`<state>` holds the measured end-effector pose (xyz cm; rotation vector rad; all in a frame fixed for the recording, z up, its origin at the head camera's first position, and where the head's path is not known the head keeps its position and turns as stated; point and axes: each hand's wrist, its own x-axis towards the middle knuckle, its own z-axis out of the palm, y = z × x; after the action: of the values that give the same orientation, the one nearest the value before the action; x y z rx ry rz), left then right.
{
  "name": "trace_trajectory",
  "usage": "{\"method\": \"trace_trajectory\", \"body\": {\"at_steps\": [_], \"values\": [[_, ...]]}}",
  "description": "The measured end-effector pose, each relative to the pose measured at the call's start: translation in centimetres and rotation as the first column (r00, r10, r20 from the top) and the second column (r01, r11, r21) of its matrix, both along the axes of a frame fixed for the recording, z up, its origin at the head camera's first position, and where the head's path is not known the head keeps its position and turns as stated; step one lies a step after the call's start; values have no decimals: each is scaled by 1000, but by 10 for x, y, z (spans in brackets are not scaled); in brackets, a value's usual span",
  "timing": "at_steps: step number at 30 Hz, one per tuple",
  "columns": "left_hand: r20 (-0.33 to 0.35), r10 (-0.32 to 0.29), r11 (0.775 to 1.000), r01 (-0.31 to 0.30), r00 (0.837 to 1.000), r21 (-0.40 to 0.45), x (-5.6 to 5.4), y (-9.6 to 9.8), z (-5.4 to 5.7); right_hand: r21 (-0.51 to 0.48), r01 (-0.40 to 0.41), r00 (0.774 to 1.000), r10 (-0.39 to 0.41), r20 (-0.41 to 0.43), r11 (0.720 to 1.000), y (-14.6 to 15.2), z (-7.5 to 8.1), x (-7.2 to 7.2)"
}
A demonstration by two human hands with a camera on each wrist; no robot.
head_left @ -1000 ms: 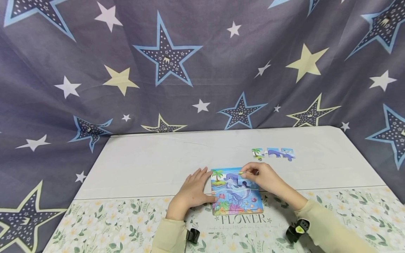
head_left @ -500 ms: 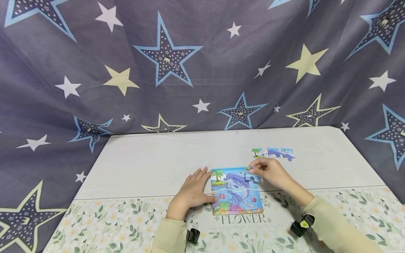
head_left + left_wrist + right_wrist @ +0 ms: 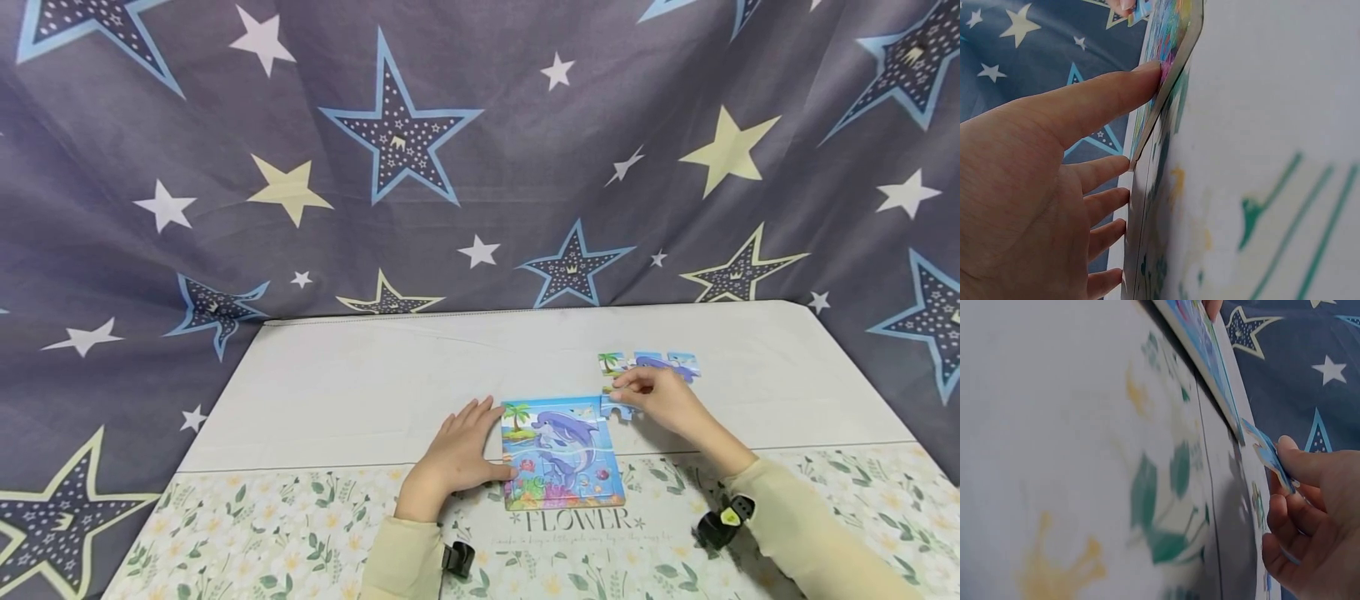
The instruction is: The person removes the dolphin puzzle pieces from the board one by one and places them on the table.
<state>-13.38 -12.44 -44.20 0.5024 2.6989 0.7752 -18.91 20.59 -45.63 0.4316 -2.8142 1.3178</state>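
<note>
A dolphin jigsaw puzzle (image 3: 562, 458) in a flat tray lies mid-table in the head view. My left hand (image 3: 459, 454) rests at its left side, fingers spread and straight, the thumb (image 3: 1110, 90) on the tray's edge. With thumb and fingers, my right hand (image 3: 663, 402) pinches a blue puzzle piece (image 3: 617, 408) just past the tray's upper right corner. The right wrist view shows this piece (image 3: 1265, 450) tilted, its far end near the tray corner. Behind the right hand lie a palm-tree piece (image 3: 610, 362) and dolphin pieces (image 3: 649, 360), partly hidden by that hand.
A white table (image 3: 420, 367) carries a floral cloth (image 3: 300, 525) across its near half, printed with the word FLOWER. Behind it hangs a dark curtain (image 3: 450, 233) with stars. Both wrists wear small black cameras (image 3: 457, 558).
My right hand has moved to the right and off the tray with the blue piece, toward the loose pieces, uncovering the picture's upper right. The left hand stays where it was.
</note>
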Motion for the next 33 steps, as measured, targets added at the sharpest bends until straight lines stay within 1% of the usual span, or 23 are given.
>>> {"method": "trace_trajectory", "body": {"at_steps": [11, 14, 22, 33], "values": [[-5, -3, 1000, 3, 1000, -7, 0, -1, 0, -2, -13, 999, 13, 34, 1000, 10, -4, -10], [-5, -4, 1000, 3, 1000, -8, 0, 0, 0, 28, -11, 999, 10, 35, 1000, 11, -4, -12], [2, -3, 1000, 3, 1000, -1, 0, 0, 0, 110, -19, 999, 22, -23, 994, 11, -3, -17], [1, -2, 1000, 2, 1000, -12, -1, 0, 0, 165, -22, 1000, 22, 3, 986, 12, -2, -25]]}}
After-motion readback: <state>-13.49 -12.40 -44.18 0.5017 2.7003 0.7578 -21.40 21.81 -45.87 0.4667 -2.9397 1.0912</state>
